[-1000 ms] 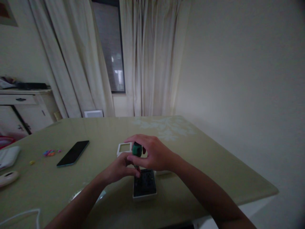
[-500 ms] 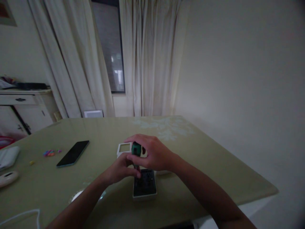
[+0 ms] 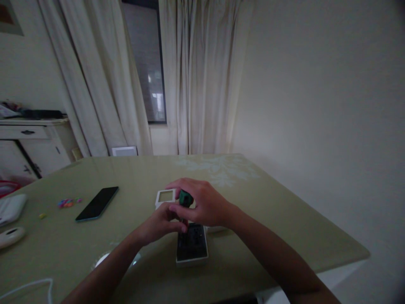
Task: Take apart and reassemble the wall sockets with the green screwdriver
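The right hand [image 3: 207, 204] is closed around the green handle of a screwdriver [image 3: 185, 199], whose shaft is mostly hidden and whose tip is out of sight. The left hand [image 3: 160, 224] meets it, thumb and fingers bunched by the shaft; whether they pinch it, I cannot tell. Beneath lies a white case with a dark interior [image 3: 192, 250], near the near edge of the surface [image 3: 278, 219], its far left corner covered. A white frame [image 3: 157, 199] and a white piece [image 3: 217, 229] are partly hidden behind the hands. Toward the left edge, a cable [image 3: 31, 283] is cut off.
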### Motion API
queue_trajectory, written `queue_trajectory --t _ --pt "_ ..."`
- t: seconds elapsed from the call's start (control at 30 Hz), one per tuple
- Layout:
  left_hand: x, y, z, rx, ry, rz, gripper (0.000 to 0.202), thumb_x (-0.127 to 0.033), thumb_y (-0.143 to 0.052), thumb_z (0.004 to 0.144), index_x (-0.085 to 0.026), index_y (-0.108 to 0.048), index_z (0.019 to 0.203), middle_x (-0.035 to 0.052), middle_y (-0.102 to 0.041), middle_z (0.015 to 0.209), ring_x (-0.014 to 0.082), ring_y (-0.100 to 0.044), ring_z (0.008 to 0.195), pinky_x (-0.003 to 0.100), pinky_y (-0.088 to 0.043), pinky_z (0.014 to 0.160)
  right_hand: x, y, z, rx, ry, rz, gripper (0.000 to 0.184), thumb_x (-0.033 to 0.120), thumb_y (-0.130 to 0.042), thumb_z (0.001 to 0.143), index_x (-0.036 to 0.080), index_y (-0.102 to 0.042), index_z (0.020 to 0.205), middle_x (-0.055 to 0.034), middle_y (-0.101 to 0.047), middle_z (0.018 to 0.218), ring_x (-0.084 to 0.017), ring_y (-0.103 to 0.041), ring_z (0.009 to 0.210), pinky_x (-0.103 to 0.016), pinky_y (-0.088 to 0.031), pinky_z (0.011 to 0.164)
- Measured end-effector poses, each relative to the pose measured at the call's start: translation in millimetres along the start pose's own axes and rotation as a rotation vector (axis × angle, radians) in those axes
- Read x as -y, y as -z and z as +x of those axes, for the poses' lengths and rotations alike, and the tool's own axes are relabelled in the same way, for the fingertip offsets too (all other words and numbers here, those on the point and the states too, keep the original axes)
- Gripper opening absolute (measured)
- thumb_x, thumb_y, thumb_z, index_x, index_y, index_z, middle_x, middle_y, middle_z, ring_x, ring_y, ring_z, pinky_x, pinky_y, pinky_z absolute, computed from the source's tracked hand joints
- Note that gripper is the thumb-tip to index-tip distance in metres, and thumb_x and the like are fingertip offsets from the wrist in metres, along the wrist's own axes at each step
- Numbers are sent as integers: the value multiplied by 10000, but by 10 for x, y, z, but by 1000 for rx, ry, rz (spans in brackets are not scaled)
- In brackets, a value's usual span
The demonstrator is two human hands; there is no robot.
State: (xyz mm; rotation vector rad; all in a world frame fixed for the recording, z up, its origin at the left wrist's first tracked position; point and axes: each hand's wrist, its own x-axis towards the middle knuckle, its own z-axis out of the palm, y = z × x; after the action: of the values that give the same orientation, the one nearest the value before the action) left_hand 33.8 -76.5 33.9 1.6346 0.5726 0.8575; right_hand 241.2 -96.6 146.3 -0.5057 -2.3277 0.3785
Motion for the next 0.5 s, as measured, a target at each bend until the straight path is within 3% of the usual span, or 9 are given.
queue_trajectory --t 0.1,0.17,0.33,0.43,0.5 --pt "-24 18 -40 87 15 -101 310 -425 -918 865 -161 -824 998 72 -828 940 208 -754 876 310 -591 835 -19 2 -2 -6 -5 0 379 228 -737 928 202 -668 1300 -38 -744 1049 -181 -687 952 -322 -526 910" --pt "-31 22 -50 77 -9 -81 293 -423 -902 884 -158 -826 982 72 -825 912 204 -752 854 305 -590 820 -28 0 -4 -6 -17 -1 392 233 -734 928 203 -662 1312 -36 -742 1042 -178 -687 938 -320 -527 895" --pt "-9 2 -14 -39 -4 32 331 -399 -997 746 -149 -819 869 46 -804 861 222 -731 837 318 -594 799 -16 -11 -5 0 -18 0 409 271 -737 944 216 -647 1339 -68 -758 1160 -202 -705 1038 -345 -533 953" --pt "-2 4 -10 -29 17 -5 371 -400 -1016 709 -152 -818 902 48 -811 900 228 -733 856 320 -597 798 -7 -13 0 8 -10 -12 432 259 -747 941 228 -638 1358 -92 -748 1275 -227 -703 1133 -378 -530 1006" --pt "0 9 -18 -3 32 -40 348 -413 -988 756 -154 -823 919 51 -811 878 218 -733 837 312 -592 792 -9 -13 1 11 -12 -20 432 262 -744 946 230 -633 1362 -95 -747 1292 -233 -702 1155 -387 -528 1018"
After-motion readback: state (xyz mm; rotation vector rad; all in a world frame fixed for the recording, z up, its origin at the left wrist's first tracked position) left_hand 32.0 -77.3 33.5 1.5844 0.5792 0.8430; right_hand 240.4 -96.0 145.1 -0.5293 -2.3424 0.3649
